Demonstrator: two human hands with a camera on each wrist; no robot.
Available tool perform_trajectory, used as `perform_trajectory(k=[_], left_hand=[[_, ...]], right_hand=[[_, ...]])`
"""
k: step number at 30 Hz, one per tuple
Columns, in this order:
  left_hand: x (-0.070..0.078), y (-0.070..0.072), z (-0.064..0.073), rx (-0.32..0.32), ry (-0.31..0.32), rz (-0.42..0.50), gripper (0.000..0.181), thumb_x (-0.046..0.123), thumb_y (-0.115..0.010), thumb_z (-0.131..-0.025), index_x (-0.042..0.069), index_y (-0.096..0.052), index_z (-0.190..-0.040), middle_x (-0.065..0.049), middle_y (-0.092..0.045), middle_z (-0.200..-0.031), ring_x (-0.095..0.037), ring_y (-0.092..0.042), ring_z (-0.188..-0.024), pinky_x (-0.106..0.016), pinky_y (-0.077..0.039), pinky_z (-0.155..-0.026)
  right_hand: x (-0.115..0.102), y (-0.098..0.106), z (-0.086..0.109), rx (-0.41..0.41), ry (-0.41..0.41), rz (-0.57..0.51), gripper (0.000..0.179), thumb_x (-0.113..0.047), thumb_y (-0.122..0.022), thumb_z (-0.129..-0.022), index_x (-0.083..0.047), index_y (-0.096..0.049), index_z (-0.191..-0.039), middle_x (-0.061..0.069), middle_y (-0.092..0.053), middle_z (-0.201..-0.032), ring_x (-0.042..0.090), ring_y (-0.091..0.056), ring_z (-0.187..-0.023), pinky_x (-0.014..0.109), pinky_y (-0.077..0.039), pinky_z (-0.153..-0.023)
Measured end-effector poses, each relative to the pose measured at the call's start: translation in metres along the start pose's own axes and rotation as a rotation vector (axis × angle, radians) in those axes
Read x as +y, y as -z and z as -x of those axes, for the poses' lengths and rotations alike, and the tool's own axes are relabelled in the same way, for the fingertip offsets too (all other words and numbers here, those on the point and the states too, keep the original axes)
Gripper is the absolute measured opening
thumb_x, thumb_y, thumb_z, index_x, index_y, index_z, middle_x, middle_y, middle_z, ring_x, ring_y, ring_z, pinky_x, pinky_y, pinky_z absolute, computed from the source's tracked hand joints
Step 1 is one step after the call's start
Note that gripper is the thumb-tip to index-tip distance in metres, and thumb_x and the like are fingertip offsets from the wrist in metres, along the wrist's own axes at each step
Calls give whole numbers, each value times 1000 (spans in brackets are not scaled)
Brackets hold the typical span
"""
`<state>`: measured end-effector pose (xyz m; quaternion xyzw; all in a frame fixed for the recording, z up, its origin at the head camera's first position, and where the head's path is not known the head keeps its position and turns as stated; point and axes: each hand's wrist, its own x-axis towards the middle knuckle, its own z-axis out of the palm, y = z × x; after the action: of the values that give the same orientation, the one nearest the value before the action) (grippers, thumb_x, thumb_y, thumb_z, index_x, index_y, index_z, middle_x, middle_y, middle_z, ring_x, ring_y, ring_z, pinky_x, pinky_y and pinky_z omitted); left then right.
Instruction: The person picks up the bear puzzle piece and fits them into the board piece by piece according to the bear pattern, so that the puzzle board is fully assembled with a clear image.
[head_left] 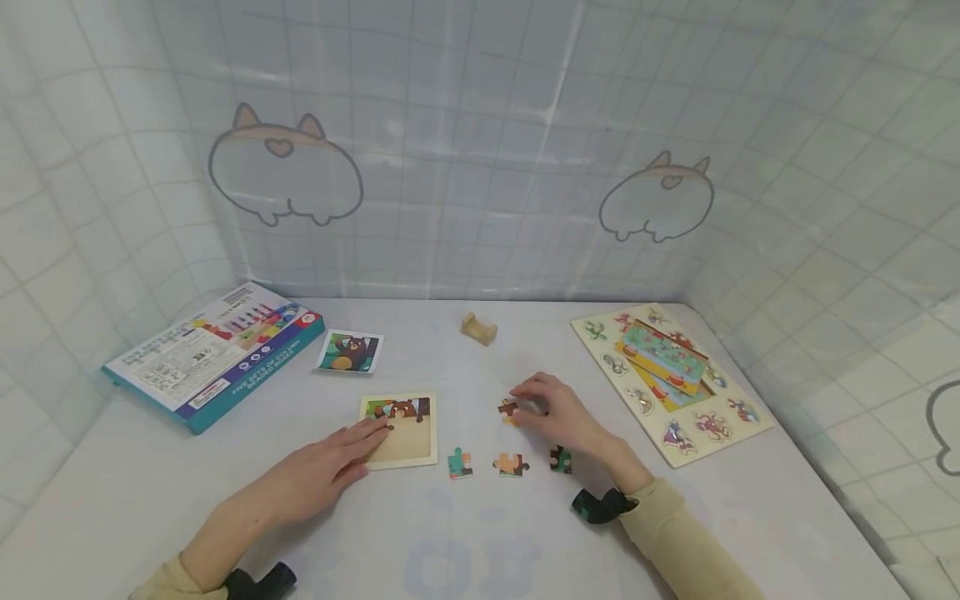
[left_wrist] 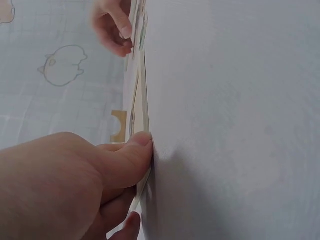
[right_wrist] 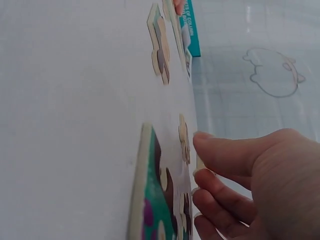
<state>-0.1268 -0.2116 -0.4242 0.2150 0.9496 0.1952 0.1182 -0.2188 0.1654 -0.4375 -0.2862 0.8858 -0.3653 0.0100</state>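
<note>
My left hand (head_left: 326, 462) holds the left side of a wooden puzzle tray (head_left: 433, 433), fingers over its upper face. In the left wrist view, the thumb is at the tray's edge. Bear-picture pieces (head_left: 405, 408) fill the far part of the tray; its near part is bare wood. My right hand (head_left: 558, 410) is over two loose puzzle pieces, one brown and orange (head_left: 507, 410) by the thumb, the other (right_wrist: 185, 215) partly hidden under the fingers. The right wrist view shows a gap between thumb and fingers. Nearer lie a teal piece (head_left: 460, 463), an orange piece (head_left: 511, 465) and a dark green piece (head_left: 560, 460).
A printed card with a bear (head_left: 348, 352) lies beyond the tray, near a teal-and-white box (head_left: 217, 354) at the left. A small notched wooden block (head_left: 478, 329) stands at the back. Rightward lies an animal puzzle board (head_left: 641, 400) with colourful cards (head_left: 665, 358) on it.
</note>
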Motion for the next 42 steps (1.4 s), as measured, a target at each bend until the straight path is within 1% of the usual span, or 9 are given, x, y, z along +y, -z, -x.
perform_trajectory(k=[4, 8, 11, 14, 20, 22, 28, 35, 42], left_hand=[[0, -1, 0, 10, 10, 11, 58, 29, -60, -100, 21, -40, -154, -6, -38, -160, -35, -37, -146, -60, -39, -111], [0, -1, 0, 14, 14, 15, 58, 29, -61, -100, 21, -41, -154, -6, -38, -160, -35, -37, -146, -60, -39, -111], [0, -1, 0, 17, 11, 12, 59, 29, -61, -100, 21, -41, -154, -6, -38, -160, -35, -37, -146, -60, -40, -111], [0, -1, 0, 18, 7, 6, 58, 29, -61, -100, 20, -41, -154, -4, -38, -160, -34, -37, -146, -59, -40, -111], [1, -1, 0, 22, 8, 4, 57, 28, -60, -101, 19, -41, -154, -4, -37, -160, -35, -37, -146, -59, -39, -112], [2, 0, 0, 23, 8, 5, 57, 27, -60, -101, 19, -41, -154, -5, -38, -160, -36, -37, -146, -60, -39, -111], [3, 0, 0, 24, 10, 3, 56, 26, -60, -101, 18, -42, -153, -6, -39, -160, -35, -38, -145, -59, -39, -112], [3, -1, 0, 15, 15, 7, 56, 27, -60, -101, 19, -42, -153, -6, -39, -159, -35, -38, -145, -59, -39, -111], [3, 0, 1, 11, 16, 8, 56, 26, -60, -101, 18, -42, -153, -7, -39, -159, -36, -39, -144, -60, -39, -111]], right_hand=[[3, 1, 1, -7, 15, 22, 27, -13, -74, -91, -8, -71, -117, 3, -64, -111, 23, -60, -110, 42, -52, -95], [4, 1, 2, -21, 19, 50, 25, -11, -73, -91, -9, -73, -115, 4, -61, -112, 22, -57, -106, 36, -51, -87], [4, 0, 2, -22, 22, 58, 24, -10, -74, -90, -9, -74, -114, 4, -60, -111, 21, -55, -103, 33, -49, -84], [3, 0, 2, -16, 16, 63, 22, -12, -75, -90, -10, -74, -112, 4, -60, -111, 21, -55, -104, 34, -48, -86], [0, 0, 2, -18, -28, 39, 17, -15, -76, -90, -11, -74, -106, 2, -60, -112, 23, -54, -108, 42, -49, -93], [0, 0, 1, -22, -37, 37, 16, -17, -76, -90, -12, -73, -105, 1, -60, -112, 22, -54, -109, 43, -49, -94], [5, -1, 1, -24, -32, 43, 14, -20, -76, -90, -14, -72, -103, -1, -60, -112, 20, -53, -108, 40, -49, -94], [5, -2, 2, -26, -21, 53, 15, -22, -74, -91, -14, -70, -103, 0, -59, -113, 21, -50, -108, 39, -47, -91], [5, -2, 1, -31, -38, 47, 16, -23, -73, -92, -14, -69, -105, -1, -59, -114, 19, -50, -108, 38, -47, -92]])
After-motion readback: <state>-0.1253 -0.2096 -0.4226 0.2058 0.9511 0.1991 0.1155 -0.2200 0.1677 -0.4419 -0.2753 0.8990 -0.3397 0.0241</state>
